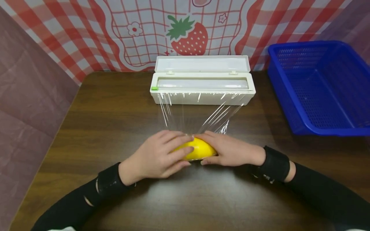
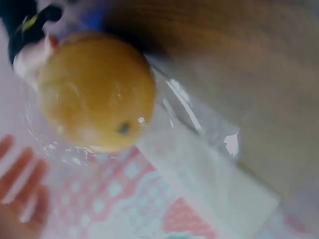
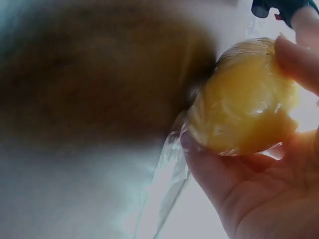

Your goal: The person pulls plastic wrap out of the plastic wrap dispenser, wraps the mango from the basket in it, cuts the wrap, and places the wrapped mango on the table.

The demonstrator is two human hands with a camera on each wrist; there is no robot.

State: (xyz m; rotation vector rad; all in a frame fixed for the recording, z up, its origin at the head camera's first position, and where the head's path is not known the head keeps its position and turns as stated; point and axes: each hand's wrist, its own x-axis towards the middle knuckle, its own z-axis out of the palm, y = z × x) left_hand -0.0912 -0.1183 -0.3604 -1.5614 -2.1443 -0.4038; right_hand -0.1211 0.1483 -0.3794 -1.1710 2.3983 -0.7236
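A smooth yellow fruit (image 1: 203, 149) lies between both hands over the table, with clear plastic wrap (image 3: 244, 52) stretched over its skin. A small dark green spot shows on its end in the left wrist view. My right hand (image 1: 231, 149) grips the fruit from the right, fingers on the far side and thumb on the near side. My left hand (image 1: 162, 155) is at its left, fingers extended and spread in front of it; the left wrist view shows these fingers apart from the fruit. A sheet of cling film (image 1: 212, 120) runs from the fruit back to a white dispenser box (image 1: 202, 98).
The dispenser's lid (image 1: 202, 63) stands raised at the back, with the film roll (image 1: 202, 84) showing inside and a green slider (image 1: 154, 88) at its left end. A blue plastic basket (image 1: 292, 96) stands at the right. Behind the wooden table (image 1: 115, 118) hangs a checked strawberry cloth (image 1: 150, 41).
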